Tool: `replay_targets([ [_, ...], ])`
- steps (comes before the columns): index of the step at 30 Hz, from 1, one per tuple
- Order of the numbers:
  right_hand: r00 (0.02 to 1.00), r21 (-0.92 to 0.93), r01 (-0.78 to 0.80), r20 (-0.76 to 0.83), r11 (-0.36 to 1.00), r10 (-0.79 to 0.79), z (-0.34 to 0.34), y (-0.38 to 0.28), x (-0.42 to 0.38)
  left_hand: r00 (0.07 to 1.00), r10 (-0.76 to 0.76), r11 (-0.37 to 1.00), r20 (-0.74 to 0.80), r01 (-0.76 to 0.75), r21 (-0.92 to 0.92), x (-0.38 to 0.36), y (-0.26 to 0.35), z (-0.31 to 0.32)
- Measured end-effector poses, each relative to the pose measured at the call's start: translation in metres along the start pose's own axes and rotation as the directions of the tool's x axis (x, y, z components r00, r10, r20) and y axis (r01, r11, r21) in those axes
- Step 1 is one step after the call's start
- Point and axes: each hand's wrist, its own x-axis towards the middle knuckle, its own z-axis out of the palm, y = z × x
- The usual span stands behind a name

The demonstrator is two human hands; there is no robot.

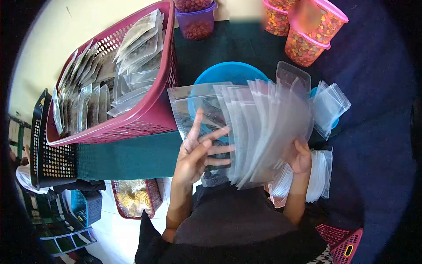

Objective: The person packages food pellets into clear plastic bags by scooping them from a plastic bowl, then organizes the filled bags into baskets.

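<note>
A fanned stack of clear zip bags point(259, 127) spreads between my two hands, above a blue basin point(231, 70). My right hand point(302, 156) grips the stack at its lower right edge, with the fingers partly hidden by plastic. My left hand point(193, 154) is at the left end, its thumb over the outermost clear bag point(182, 97) and its long fingers spread and showing through the film. Dark contents show through the clear plastic below that bag.
A large pink basket point(145, 121) full of filled bags stands at left. Tubs of colourful pieces point(303, 46) and a purple-lidded tub point(198, 28) are at the back. More clear bags point(329, 105) lie at right, and another bag bundle point(318, 176) sits by my right wrist.
</note>
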Motion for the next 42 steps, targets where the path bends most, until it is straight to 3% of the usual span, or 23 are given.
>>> replay_targets([
  [4,0.996,0.083,0.048,-0.078,0.995,-0.042,-0.006,0.002,-0.003,0.994,-0.012,0.992,0.111,0.026,-0.125,0.003,-0.001,-0.009],
  [5,0.995,0.095,0.044,-0.088,0.994,-0.036,-0.007,0.004,-0.004,0.995,-0.055,0.998,0.078,0.057,-0.024,0.002,0.001,-0.008],
  [9,0.996,0.149,0.058,-0.069,0.987,-0.048,-0.013,0.008,-0.006,0.993,-0.067,0.995,0.094,0.074,-0.070,0.002,0.002,-0.008],
  [11,0.998,0.326,0.048,-0.045,0.944,-0.035,-0.007,0.006,-0.007,0.992,-0.071,0.994,0.102,0.079,-0.071,0.001,0.002,-0.008],
  [13,0.998,0.332,0.052,-0.050,0.942,-0.037,-0.001,0.013,-0.023,0.992,-0.072,0.993,0.106,0.081,-0.081,0.000,0.003,-0.007],
  [14,0.998,0.337,0.054,-0.054,0.940,-0.038,-0.002,0.003,0.023,0.992,-0.070,0.993,0.109,0.081,-0.092,-0.001,0.003,-0.007],
  [15,0.998,0.340,0.055,-0.057,0.939,-0.038,-0.009,-0.001,0.022,0.992,-0.071,0.992,0.109,0.081,-0.092,-0.002,0.003,-0.007],
  [16,0.997,0.344,0.057,-0.061,0.937,-0.039,-0.023,-0.044,0.088,0.992,-0.063,0.995,0.108,0.070,-0.065,-0.003,0.003,-0.006],
  [17,0.997,0.347,0.060,-0.064,0.936,-0.040,-0.043,-0.025,0.011,0.993,-0.055,0.998,0.108,0.060,-0.038,-0.004,0.003,-0.006],
  [19,0.996,0.355,0.071,-0.075,0.932,-0.047,-0.044,-0.004,-0.029,0.993,-0.062,0.997,0.105,0.067,-0.048,-0.005,0.004,-0.005],
  [25,0.982,0.367,0.170,-0.143,0.915,-0.125,-0.126,-0.061,-0.085,0.984,-0.114,0.989,0.136,0.126,-0.080,0.004,-0.002,0.010],
  [26,0.977,0.365,0.197,-0.155,0.910,-0.149,-0.101,-0.069,-0.029,0.978,-0.145,0.986,0.149,0.156,-0.065,0.010,-0.005,0.017],
  [27,0.970,0.361,0.228,-0.168,0.904,-0.177,-0.097,-0.068,-0.034,0.978,-0.167,0.985,0.123,0.171,-0.027,0.019,-0.009,0.028],
  [28,0.961,0.357,0.263,-0.184,0.896,-0.208,-0.098,-0.069,-0.044,0.975,-0.201,0.979,0.093,0.199,0.034,0.029,-0.013,0.044],
  [31,0.918,0.334,0.383,-0.239,0.861,-0.316,-0.115,-0.051,-0.141,0.964,-0.181,0.979,0.192,0.159,0.128,0.070,-0.031,0.110],
  [34,0.865,0.306,0.491,-0.277,0.816,-0.417,-0.114,-0.038,-0.168,0.937,-0.106,0.987,0.334,0.059,0.148,0.138,-0.073,0.173],
  [36,0.831,0.288,0.550,-0.285,0.784,-0.478,-0.116,-0.036,-0.163,0.870,-0.074,0.993,0.488,0.018,0.119,0.191,-0.107,0.199],
  [39,0.770,0.255,0.634,-0.295,0.730,-0.566,-0.125,-0.044,-0.157,0.877,-0.205,0.978,0.434,0.197,0.063,0.261,-0.177,0.214],
  [42,0.708,0.236,0.704,-0.307,0.670,-0.636,-0.137,-0.051,-0.141,0.883,-0.339,0.917,0.325,0.234,0.322,0.319,-0.268,0.193],
])
